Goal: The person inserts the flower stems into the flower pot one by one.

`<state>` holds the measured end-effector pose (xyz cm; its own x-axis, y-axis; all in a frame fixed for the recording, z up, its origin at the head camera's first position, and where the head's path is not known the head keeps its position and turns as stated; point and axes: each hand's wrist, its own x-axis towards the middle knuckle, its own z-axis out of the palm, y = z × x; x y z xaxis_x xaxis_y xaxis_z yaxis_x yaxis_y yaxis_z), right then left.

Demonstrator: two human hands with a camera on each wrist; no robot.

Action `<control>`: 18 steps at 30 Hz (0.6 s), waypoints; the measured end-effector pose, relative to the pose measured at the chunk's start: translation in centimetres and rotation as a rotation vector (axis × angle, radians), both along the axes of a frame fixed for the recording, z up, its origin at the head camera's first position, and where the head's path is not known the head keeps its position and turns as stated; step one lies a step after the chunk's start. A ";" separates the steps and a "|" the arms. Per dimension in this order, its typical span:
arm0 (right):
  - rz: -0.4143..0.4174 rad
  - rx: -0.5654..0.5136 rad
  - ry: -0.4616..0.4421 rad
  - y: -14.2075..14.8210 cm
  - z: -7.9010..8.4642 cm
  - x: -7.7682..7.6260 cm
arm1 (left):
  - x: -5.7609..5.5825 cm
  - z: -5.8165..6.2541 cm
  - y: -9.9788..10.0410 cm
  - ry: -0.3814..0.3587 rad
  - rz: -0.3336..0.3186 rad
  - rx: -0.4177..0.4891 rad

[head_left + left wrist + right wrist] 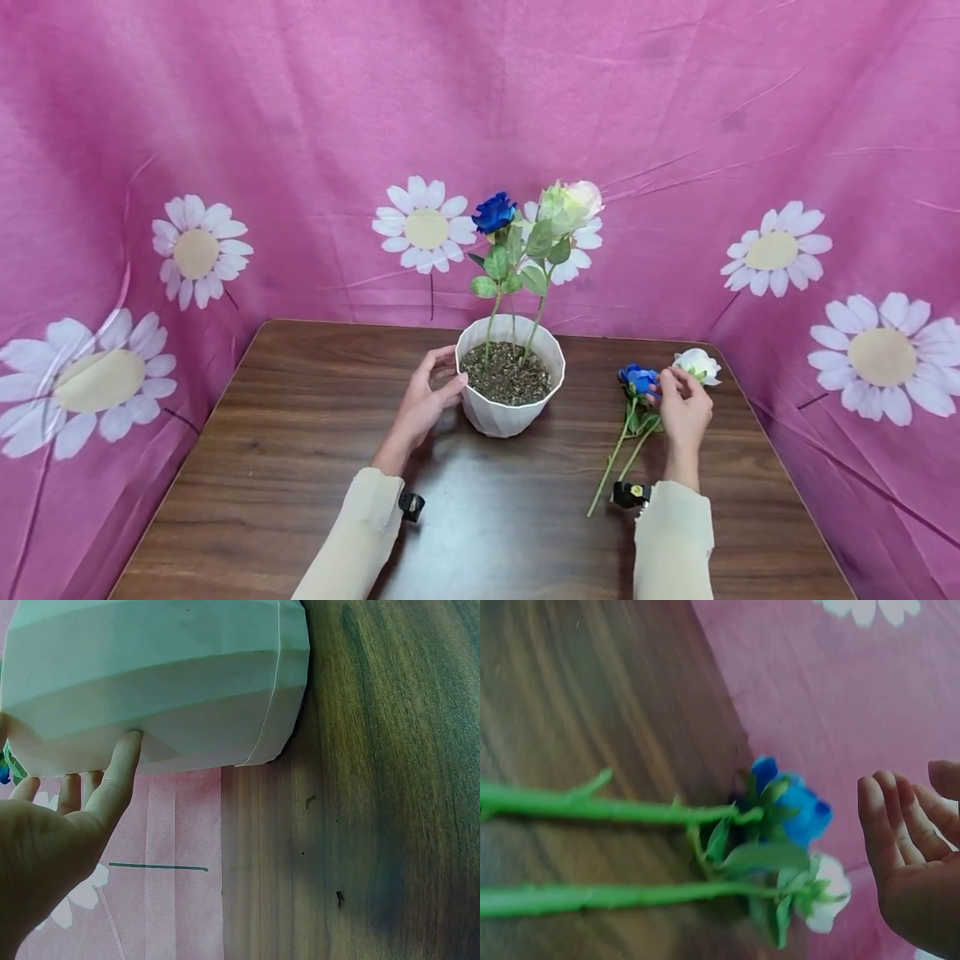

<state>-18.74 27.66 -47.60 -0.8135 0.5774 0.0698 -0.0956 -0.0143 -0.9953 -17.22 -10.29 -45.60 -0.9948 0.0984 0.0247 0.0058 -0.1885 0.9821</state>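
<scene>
A white faceted flowerpot filled with dark, grainy soil stands on the table. Rising from it are a blue rose and pale cream-pink bloom on green leafy stems. My left hand touches the pot's left side, its fingers spread along the wall, as the left wrist view confirms. On the right lie a second blue rose and a white rose, stems toward me. Just over these blooms hovers my right hand, fingers loosely bent; the right wrist view shows it apart from them.
The brown wooden table narrows toward its far edge. Around its back and sides hangs a pink cloth printed with big white daisies. Small dark crumbs lie on the wood near the pot.
</scene>
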 end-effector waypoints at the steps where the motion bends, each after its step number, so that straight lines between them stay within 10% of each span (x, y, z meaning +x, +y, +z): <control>1: -0.001 0.003 0.004 0.4 -0.4 0.0 | 0.0 0.0 0.0 -0.001 0.000 0.000; 18: -0.087 -0.397 -0.231 3.8 -3.7 1.2 | 0.0 0.1 -0.2 -0.014 -0.002 0.004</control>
